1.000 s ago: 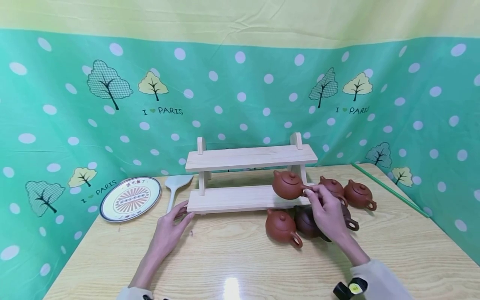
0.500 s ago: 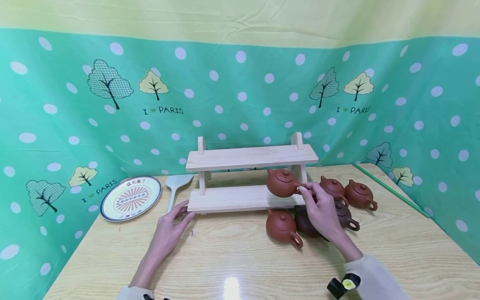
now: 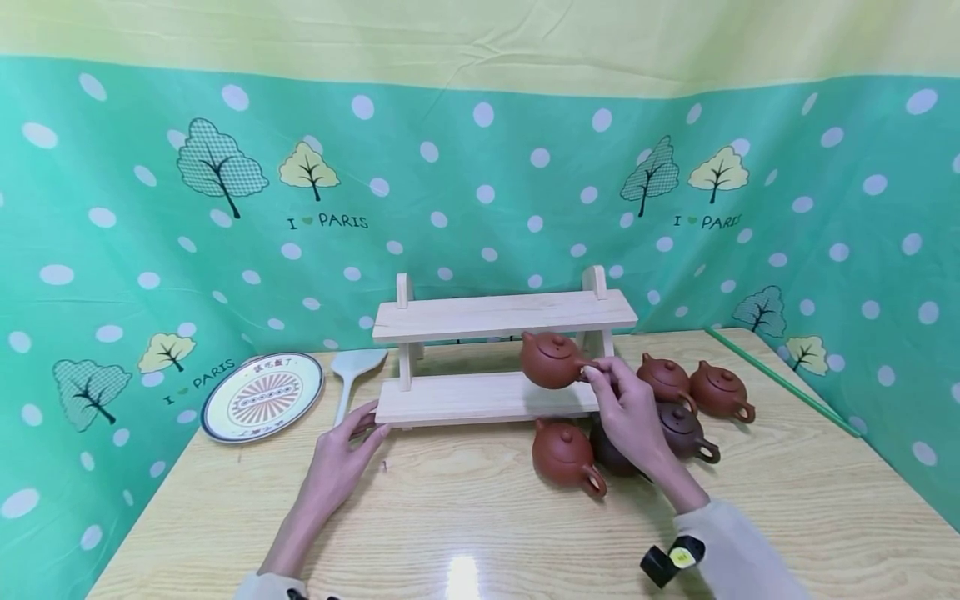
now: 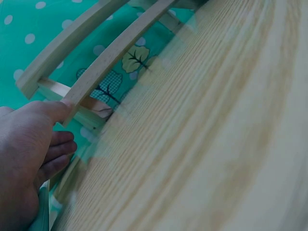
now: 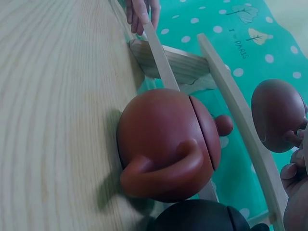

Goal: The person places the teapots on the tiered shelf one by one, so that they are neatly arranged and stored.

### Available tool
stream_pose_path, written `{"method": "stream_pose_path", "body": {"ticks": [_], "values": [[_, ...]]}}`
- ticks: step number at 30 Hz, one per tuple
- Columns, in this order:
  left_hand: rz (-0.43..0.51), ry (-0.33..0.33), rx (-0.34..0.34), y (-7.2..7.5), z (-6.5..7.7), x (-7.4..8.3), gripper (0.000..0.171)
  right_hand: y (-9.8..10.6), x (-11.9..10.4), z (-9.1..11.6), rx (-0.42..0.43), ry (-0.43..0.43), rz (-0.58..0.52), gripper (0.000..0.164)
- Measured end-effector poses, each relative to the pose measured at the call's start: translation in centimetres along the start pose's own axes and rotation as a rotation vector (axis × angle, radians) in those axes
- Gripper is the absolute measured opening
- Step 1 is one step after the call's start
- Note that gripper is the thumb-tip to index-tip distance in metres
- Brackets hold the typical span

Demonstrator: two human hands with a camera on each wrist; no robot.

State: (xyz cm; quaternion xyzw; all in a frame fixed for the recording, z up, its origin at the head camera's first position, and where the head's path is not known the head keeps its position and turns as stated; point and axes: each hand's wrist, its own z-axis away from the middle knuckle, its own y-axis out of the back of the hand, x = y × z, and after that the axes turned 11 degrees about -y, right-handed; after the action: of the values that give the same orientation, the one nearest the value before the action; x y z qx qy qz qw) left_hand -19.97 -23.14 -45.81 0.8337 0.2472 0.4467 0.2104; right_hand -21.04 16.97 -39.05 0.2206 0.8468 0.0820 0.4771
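Observation:
My right hand (image 3: 632,410) pinches the handle of a reddish-brown teapot (image 3: 551,361) and holds it upright above the right part of the lower board of a two-tier wooden shelf (image 3: 450,400). In the right wrist view this held teapot (image 5: 275,114) shows at the right edge, beside the fingertips. My left hand (image 3: 339,462) grips the left front corner of the lower board; in the left wrist view the thumb (image 4: 57,111) lies on the board's end. On the table before the shelf sits another reddish-brown teapot (image 3: 564,457), beside a dark teapot (image 3: 609,450) partly hidden by my right hand.
Right of the shelf stand two more reddish-brown teapots (image 3: 663,379) (image 3: 717,389) and a second dark one (image 3: 681,427). A green stick (image 3: 780,379) lies farther right. At left are a patterned plate (image 3: 262,398) and a pale spatula (image 3: 354,367). A dotted curtain (image 3: 480,183) hangs behind.
My right hand has carried the teapot leftward and slightly up, from the right end of the lower board. The left hand keeps its place on the shelf corner.

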Motion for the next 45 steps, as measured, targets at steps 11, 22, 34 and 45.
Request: {"method": "stream_pose_path", "body": {"ticks": [11,22,34,45], "values": [[0.015,0.024,-0.004,0.0,-0.1,0.0,0.05,-0.9,-0.4,-0.7,-0.018,-0.015,-0.005,0.006],[0.0,0.028,-0.01,0.0,-0.2,0.1,0.051,-1.9,-0.6,-1.4,-0.024,-0.02,-0.034,0.007],[0.006,0.031,-0.013,0.0,-0.1,-0.1,0.051,-2.6,-1.4,-1.9,-0.019,-0.044,-0.028,0.005],[0.008,0.028,-0.013,0.0,-0.1,-0.2,0.051,-2.6,-4.1,-1.9,-0.025,-0.015,-0.055,0.005]]}}
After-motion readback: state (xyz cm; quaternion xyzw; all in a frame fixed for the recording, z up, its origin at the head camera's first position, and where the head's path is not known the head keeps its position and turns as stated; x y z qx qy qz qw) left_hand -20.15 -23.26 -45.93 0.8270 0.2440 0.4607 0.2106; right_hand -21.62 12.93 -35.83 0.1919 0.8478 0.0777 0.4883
